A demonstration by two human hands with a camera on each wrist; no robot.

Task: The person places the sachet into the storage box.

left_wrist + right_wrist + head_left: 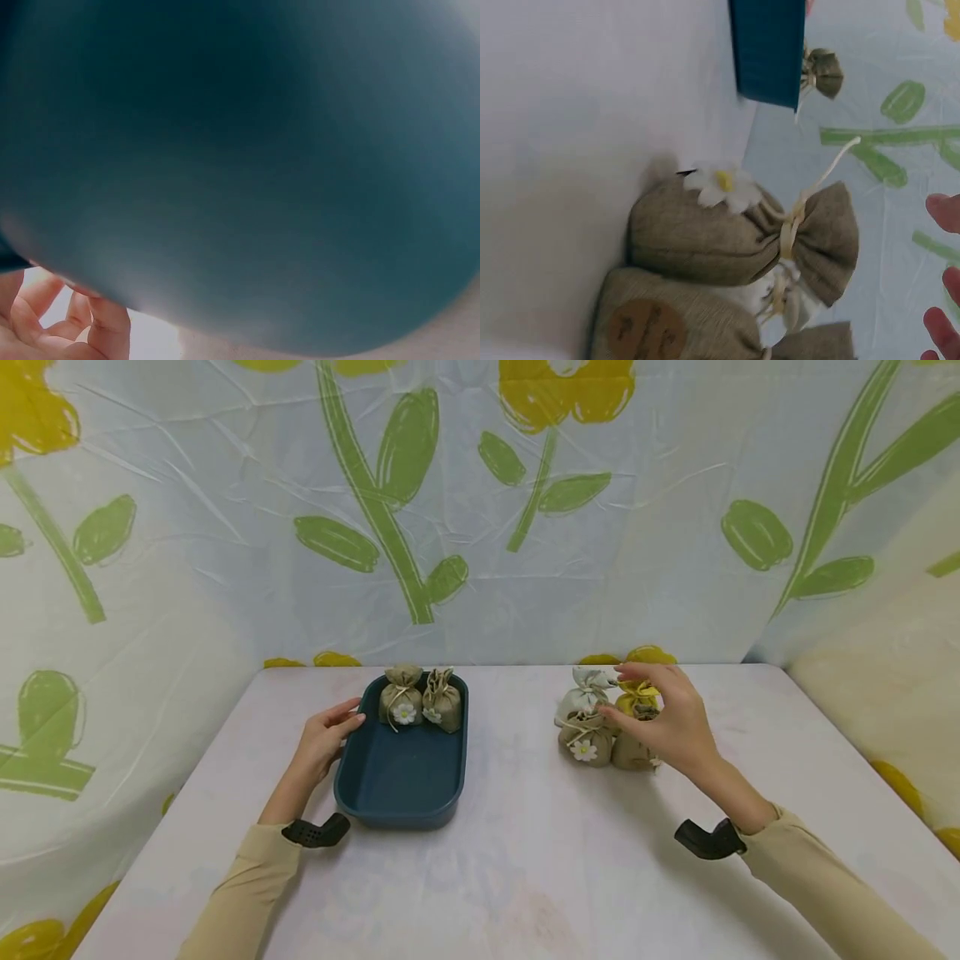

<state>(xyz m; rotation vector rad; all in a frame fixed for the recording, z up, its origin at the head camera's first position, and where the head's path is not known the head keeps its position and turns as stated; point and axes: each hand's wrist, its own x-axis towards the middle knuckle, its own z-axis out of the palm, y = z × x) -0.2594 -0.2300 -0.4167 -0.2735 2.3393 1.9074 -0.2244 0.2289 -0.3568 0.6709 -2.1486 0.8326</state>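
Note:
A dark blue tray (405, 781) stands left of centre, holding two brown drawstring sachets (401, 697) with white daisies at its far end. My left hand (322, 743) grips the tray's left rim; its fingers (109, 326) show beside the wall in the left wrist view. Over a cluster of sachets on the right hovers my right hand (681, 714), thumb and fingers spread apart. The cluster has a white sachet (579, 700), a yellow sachet (637, 695), a brown daisy sachet (583, 742) and a brown sachet with a round label (649, 326), partly hidden in the head view.
A pale tabletop (517, 843) lies under everything, with bare surface between tray and cluster. Behind it hangs a flower-printed cloth (525, 602), which also runs along both sides. Each wrist carries a black camera mount (708, 841).

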